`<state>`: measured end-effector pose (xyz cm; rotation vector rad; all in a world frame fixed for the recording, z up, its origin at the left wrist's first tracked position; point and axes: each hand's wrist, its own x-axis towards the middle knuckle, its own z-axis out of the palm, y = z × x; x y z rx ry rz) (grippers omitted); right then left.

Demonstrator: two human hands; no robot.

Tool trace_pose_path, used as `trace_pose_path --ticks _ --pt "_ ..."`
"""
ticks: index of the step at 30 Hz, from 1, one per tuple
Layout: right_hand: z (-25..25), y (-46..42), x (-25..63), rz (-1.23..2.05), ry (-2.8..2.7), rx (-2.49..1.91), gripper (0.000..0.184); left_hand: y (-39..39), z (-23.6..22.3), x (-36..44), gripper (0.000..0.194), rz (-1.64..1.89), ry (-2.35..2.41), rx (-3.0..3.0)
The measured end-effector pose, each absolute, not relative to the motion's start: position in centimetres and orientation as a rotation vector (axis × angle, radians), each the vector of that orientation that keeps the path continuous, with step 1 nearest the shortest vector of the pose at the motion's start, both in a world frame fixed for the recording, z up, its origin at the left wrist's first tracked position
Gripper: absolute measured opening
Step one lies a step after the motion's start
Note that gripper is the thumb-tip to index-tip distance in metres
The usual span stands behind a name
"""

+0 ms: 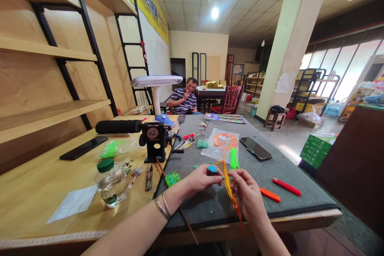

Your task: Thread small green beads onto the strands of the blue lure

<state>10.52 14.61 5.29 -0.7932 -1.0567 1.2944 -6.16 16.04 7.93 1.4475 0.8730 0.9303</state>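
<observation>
glossy orange plastic strands [229, 191] pinched in the right hand [247, 196]
left hand [198, 180] closes narrowly on a blue bristly tuft [212, 169] just beyond the fingertips, above a gray felt mat [279, 172] in a tiled-ceiling workroom

Glossy plastic strands [228, 186] (w/ cloth mat [288, 168])

The left hand [198, 181] and right hand [247, 197] curl close together (nearly touching), both pinching.
</observation>
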Motion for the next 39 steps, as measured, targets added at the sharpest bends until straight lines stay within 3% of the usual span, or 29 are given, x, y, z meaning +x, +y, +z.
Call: trace_pose_path --ticks 9,27,39 --pt "4.53 14.24 11.15 1.297 -1.382 -0.976 0.024 16.67 7.05 -6.28 0.018 0.955 0.89 1.661" --pt "5.12 14.45 10.71 1.293 -1.445 -1.024 0.021 16.09 7.66 -6.22 0.012 0.983 0.899 1.881" --pt "4.7 14.61 10.77 1.264 -1.465 -1.006 0.034 15.75 7.63 -6.16 0.013 0.967 0.984 1.953"
